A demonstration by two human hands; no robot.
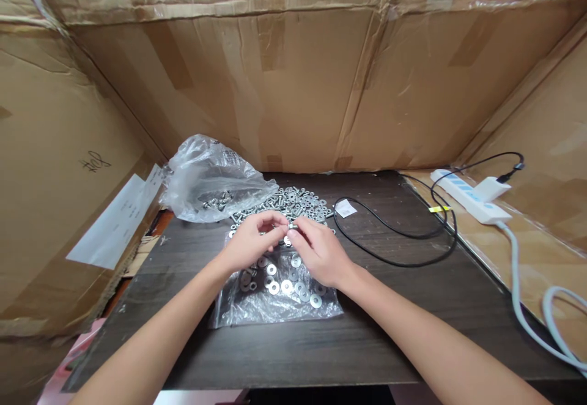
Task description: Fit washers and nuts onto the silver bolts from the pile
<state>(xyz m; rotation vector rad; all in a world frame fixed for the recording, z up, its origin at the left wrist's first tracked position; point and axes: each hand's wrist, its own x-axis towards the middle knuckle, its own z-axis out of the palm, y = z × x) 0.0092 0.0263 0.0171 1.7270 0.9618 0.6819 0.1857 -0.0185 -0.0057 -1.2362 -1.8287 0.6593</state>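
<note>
My left hand (257,238) and my right hand (320,249) meet fingertip to fingertip over the hardware. Pinched between them is a small metal bolt (292,226), partly covered by the fingers. Which parts may be threaded on it is too small to tell. Beneath the hands lies a clear plastic bag (275,310) with several flat washers (287,287) in or on it. Just behind the hands spreads a pile of bolts, nuts and washers (298,200). A larger clear bag (206,172) at the back left holds more bolts (219,200).
Cardboard walls (229,87) enclose the dark wooden table (389,331) at the back and sides. A black cable (394,262) loops across the right side towards a white power strip (472,197). A small white paper (345,208) lies beside the pile.
</note>
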